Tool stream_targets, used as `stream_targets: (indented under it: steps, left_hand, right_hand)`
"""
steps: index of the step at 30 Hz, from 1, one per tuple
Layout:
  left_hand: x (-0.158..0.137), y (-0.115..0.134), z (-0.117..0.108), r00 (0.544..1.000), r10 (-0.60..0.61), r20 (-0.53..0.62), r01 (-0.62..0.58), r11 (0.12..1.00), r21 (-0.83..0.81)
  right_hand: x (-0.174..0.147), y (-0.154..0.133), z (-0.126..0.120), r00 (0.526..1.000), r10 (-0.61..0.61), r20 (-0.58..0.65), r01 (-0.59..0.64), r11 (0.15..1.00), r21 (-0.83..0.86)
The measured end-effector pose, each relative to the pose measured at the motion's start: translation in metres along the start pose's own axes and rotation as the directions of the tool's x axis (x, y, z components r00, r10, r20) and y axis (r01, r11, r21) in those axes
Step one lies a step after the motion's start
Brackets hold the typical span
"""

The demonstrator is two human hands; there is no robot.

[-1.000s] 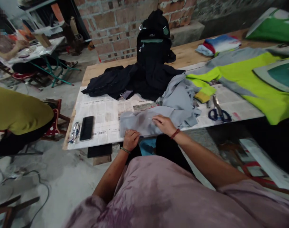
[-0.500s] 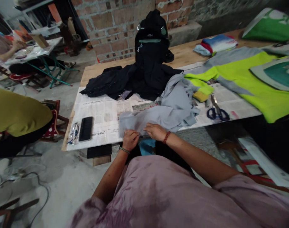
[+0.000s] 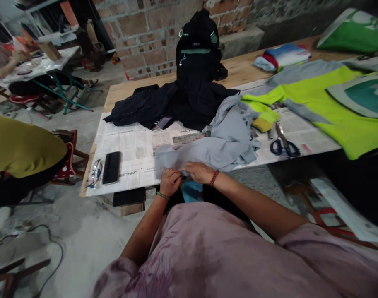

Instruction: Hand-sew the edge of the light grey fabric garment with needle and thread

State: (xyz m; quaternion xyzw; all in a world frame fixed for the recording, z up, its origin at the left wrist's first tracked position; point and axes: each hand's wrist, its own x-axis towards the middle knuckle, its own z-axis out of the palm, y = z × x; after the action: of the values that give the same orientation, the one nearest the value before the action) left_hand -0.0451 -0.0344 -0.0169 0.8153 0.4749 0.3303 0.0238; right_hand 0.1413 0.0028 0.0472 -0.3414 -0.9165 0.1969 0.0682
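Observation:
A crumpled grey garment [image 3: 204, 150] lies along the near edge of the table, one flat end stretching to the left. My left hand [image 3: 170, 182] pinches the near edge of that end, its fingers closed on the cloth. Just to its right, my right hand [image 3: 199, 172] is closed in a pinch over the same edge; whatever sits between its fingertips is too small to make out. The two sets of fingertips are close together. Right of the garment rest scissors [image 3: 284, 145] with dark blue handles.
Newspaper [image 3: 129, 140] covers the wooden table. On it are a phone [image 3: 111, 167], glasses [image 3: 95, 174], dark clothing [image 3: 145, 105], a black backpack [image 3: 197, 54], a yellow-grey garment [image 3: 328, 93] and an iron [image 3: 364, 97]. A person in an olive top [image 3: 24, 145] sits at left.
My right hand has shifted slightly left, its fingertips closer to my left hand. My left hand and the grey garment stay nearly in place.

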Motion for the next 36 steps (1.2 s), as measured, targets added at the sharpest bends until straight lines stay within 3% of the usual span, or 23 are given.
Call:
stream_targets:
  steps: [4,9,11,15,17,19,22,24,31,36]
  left_hand:
    - [0.000,-0.001,0.000,1.000,0.012,0.009,-0.012,1.000,0.003]
    - [0.001,0.000,-0.001,0.999,0.032,-0.016,-0.032,0.999,0.001]
    - [0.001,0.000,-0.001,0.999,0.035,-0.025,-0.035,0.999,-0.011]
    - [0.000,-0.002,-0.001,1.000,0.020,-0.008,-0.020,0.999,-0.035]
    - [-0.001,-0.003,-0.001,1.000,0.015,-0.011,-0.015,0.999,-0.044]
    - [-0.001,-0.005,0.000,1.000,0.014,-0.024,-0.015,0.998,-0.055]
    - [-0.001,-0.006,0.001,0.999,0.007,-0.041,-0.010,0.997,-0.073]
    - [0.000,-0.006,0.001,0.999,0.000,-0.045,-0.004,0.997,-0.083]
    - [0.001,-0.004,0.001,0.998,-0.055,-0.032,0.053,0.995,-0.083]
    - [0.001,-0.003,0.001,0.998,-0.028,-0.054,0.025,0.998,-0.061]
  right_hand:
    - [0.006,-0.001,0.005,0.997,0.039,-0.068,-0.034,0.996,0.086]
    - [0.015,-0.001,0.013,0.953,0.272,-0.134,-0.218,0.922,0.319]
    - [0.019,-0.001,0.015,0.922,0.374,-0.098,-0.284,0.828,0.484]
    - [0.024,-0.001,0.016,0.849,0.522,0.086,-0.402,0.530,0.747]
    - [0.025,-0.002,0.015,0.822,0.556,0.125,-0.439,0.477,0.761]
    - [0.026,-0.002,0.013,0.818,0.568,0.092,-0.459,0.549,0.699]
    - [0.029,-0.002,0.012,0.855,0.517,-0.047,-0.426,0.750,0.506]
    - [0.031,-0.001,0.013,0.869,0.489,-0.078,-0.421,0.812,0.404]
    - [0.036,0.004,0.015,0.869,0.493,0.029,-0.472,0.812,0.344]
    - [0.035,0.004,0.010,0.883,0.463,0.072,-0.462,0.833,0.306]
